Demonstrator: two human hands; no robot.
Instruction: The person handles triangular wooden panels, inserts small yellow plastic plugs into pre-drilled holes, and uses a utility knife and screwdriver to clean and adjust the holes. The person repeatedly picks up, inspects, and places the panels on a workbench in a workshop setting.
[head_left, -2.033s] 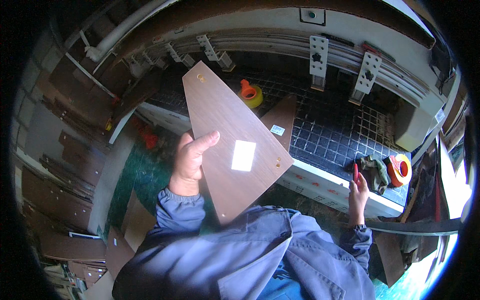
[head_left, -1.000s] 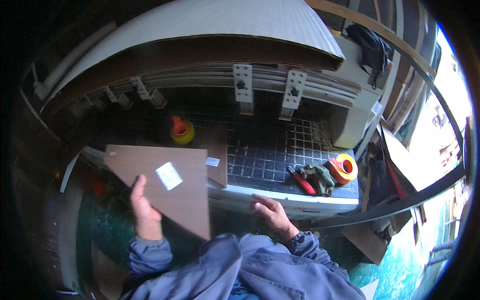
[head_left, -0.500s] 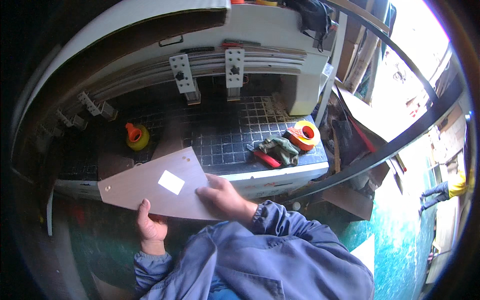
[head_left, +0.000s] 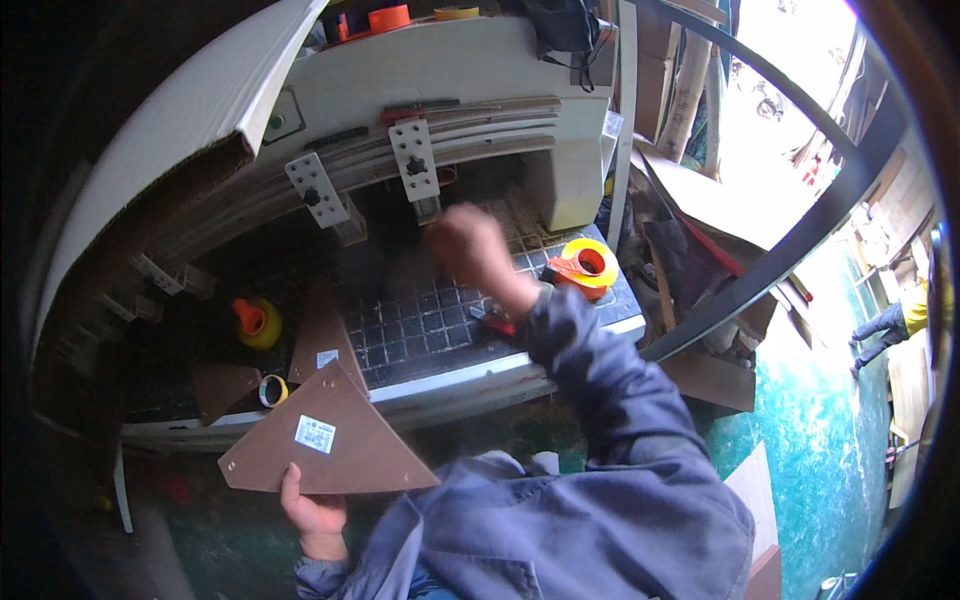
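Note:
My left hand (head_left: 316, 515) grips a brown, roughly triangular panel (head_left: 350, 425) by its near edge, thumb on top. The panel is held tilted before the bench, with a white printed label (head_left: 315, 434) on its face and small holes near its corners. My right hand (head_left: 478, 255) is off the panel, raised over the gridded black machine bed (head_left: 420, 325). Motion smears its fingers, so whether it holds anything does not show. Under that forearm lies a red-handled tool (head_left: 497, 322); beside it stands an orange and yellow tape dispenser (head_left: 588, 265).
On the bed at left are a yellow container with an orange top (head_left: 258, 322), a tape roll (head_left: 272, 391) and more brown panels (head_left: 325, 345). White clamp blocks (head_left: 415, 160) line the machine behind. A dark curved bar (head_left: 770, 275) crosses at right; another person (head_left: 890, 325) stands beyond.
My right hand has let go of the panel and swung up over the bed. The panel has turned and moved lower in my left hand. My right arm covers where the greenish cloth lay.

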